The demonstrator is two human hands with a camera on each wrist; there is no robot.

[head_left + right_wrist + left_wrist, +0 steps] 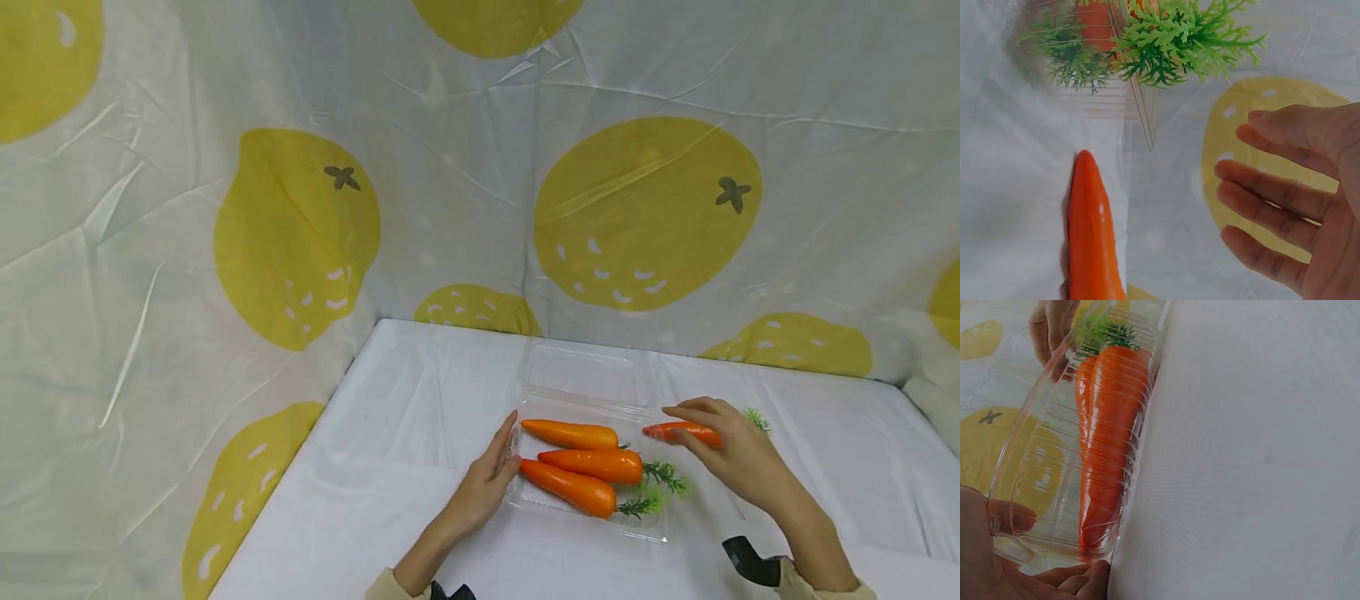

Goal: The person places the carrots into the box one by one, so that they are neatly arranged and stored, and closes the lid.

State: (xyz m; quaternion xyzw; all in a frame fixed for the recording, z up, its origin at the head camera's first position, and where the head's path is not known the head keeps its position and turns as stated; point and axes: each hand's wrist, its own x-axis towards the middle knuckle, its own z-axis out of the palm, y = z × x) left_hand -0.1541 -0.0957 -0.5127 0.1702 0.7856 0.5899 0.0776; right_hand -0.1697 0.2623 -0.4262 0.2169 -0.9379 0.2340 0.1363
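A clear plastic container [592,531] lies on the white cloth with its lid [581,371] folded back. Three orange carrots with green tops rest in it; the front carrot [573,487] and the middle carrot [596,465] poke their leaves over its right side. My left hand [480,492] grips the container's left wall, thumb over the rim and fingers outside, as the left wrist view shows. To the right of the container lies another carrot [1092,237], tip toward the container. My right hand [738,454] is over it, fingers extended and apart from it in the right wrist view.
White cloth covers the table [405,400]. Behind and to the left hangs a pale curtain [457,183] printed with yellow lemons. The raised leaves [1185,44] stand close to the container's right edge.
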